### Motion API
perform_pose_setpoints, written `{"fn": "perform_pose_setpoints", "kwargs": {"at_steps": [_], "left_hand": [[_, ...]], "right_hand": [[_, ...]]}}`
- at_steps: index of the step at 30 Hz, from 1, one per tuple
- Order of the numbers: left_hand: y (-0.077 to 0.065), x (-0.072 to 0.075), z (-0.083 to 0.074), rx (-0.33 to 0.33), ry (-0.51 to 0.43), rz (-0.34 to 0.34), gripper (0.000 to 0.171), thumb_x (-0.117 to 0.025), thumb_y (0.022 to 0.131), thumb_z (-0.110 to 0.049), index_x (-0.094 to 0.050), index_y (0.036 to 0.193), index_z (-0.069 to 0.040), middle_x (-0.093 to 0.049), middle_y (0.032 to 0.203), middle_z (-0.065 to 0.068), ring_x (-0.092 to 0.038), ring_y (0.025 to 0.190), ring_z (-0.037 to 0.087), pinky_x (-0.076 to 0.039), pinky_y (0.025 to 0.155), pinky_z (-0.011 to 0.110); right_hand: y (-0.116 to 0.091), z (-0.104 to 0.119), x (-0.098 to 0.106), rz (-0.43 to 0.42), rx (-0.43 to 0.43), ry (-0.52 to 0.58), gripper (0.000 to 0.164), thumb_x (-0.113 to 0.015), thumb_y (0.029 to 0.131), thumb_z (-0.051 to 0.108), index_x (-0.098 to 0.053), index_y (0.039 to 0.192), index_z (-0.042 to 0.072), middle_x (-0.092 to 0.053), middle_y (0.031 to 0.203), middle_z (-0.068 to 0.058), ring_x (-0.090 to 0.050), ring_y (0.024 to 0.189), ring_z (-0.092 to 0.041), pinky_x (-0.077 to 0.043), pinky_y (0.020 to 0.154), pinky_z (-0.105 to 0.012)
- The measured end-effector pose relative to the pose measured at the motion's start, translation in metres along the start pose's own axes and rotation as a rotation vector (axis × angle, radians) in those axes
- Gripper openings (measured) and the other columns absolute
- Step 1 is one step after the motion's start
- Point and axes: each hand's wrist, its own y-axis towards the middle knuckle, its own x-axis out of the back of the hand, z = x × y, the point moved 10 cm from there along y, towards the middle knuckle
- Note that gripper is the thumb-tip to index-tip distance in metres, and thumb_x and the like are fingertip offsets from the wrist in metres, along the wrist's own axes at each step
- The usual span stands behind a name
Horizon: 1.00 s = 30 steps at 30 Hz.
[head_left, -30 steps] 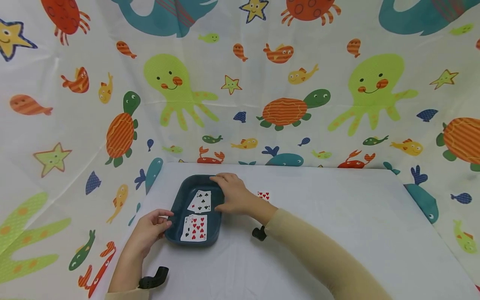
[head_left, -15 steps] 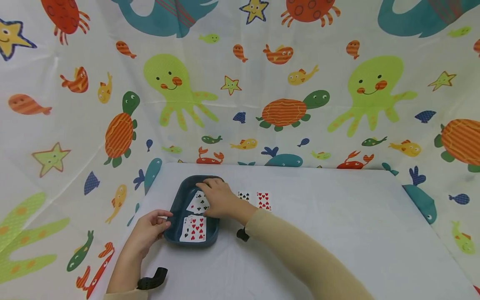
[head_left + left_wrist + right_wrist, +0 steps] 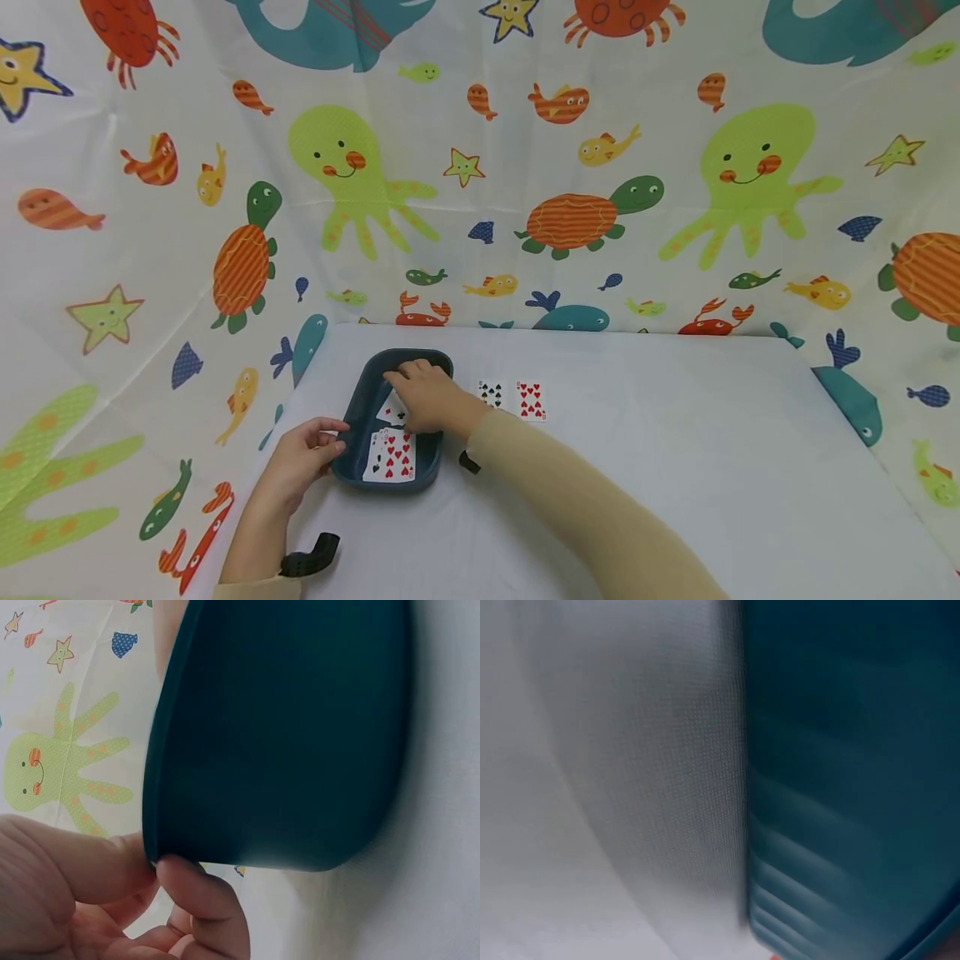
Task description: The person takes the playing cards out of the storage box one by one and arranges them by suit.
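A dark teal tray (image 3: 352, 454) stands on the left part of the table, with playing cards in two groups inside it. My left hand (image 3: 300, 458) pinches its left rim between thumb and fingers; the left wrist view shows this hand (image 3: 112, 900) at the tray's corner. Over the far group of cards (image 3: 388, 410) my right hand (image 3: 431, 398) reaches into the tray and covers most of them. Its fingertips are partly hidden, so any grip on a card is unclear. The near group of cards (image 3: 390, 457), with a nine of hearts on top, lies uncovered.
Right of the tray, a spades card (image 3: 491, 393) and a hearts card (image 3: 532, 401) lie face up on the white table (image 3: 675, 467). A sea-animal patterned cloth (image 3: 465, 208) hangs behind. The right wrist view shows only the tray's outer wall (image 3: 840, 787) and white cloth.
My right hand has moved left from the tray's right rim to over the far cards. The spades card beside the tray has come into view. My left hand keeps its place.
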Motion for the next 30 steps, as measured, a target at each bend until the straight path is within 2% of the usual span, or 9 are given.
{"fn": "perform_pose_setpoints", "kwargs": {"at_steps": [14, 23, 30], "left_hand": [[0.0026, 0.0005, 0.005, 0.006, -0.01, -0.001, 0.037, -0.064, 0.108, -0.01, -0.061, 0.143, -0.002, -0.061, 0.101, 0.008, -0.058, 0.092, 0.024, -0.057, 0.074, 0.025], [0.0015, -0.0002, 0.0037, 0.004, -0.011, 0.0, 0.036, -0.064, 0.107, -0.009, -0.061, 0.142, -0.001, -0.061, 0.101, 0.008, -0.058, 0.091, 0.024, -0.058, 0.074, 0.026], [0.0006, 0.0006, 0.002, -0.007, -0.014, 0.0, 0.036, -0.064, 0.107, -0.009, -0.061, 0.142, 0.0, -0.061, 0.101, 0.008, -0.059, 0.091, 0.023, -0.058, 0.074, 0.025]], "right_hand": [[0.0037, 0.0021, -0.0035, 0.058, -0.048, -0.138, 0.085, -0.084, 0.09, 0.049, -0.045, 0.162, 0.026, -0.053, 0.161, 0.001, -0.049, 0.148, -0.021, -0.042, 0.123, -0.042], [0.0047, -0.0001, -0.0083, 0.082, -0.085, -0.139, 0.072, -0.075, 0.098, 0.043, -0.046, 0.162, 0.027, -0.053, 0.161, 0.0, -0.051, 0.147, -0.021, -0.041, 0.123, -0.046], [0.0049, -0.0005, -0.0081, 0.075, -0.082, -0.133, 0.073, -0.076, 0.097, 0.043, -0.046, 0.162, 0.029, -0.052, 0.161, -0.003, -0.051, 0.146, -0.024, -0.041, 0.123, -0.05]]}}
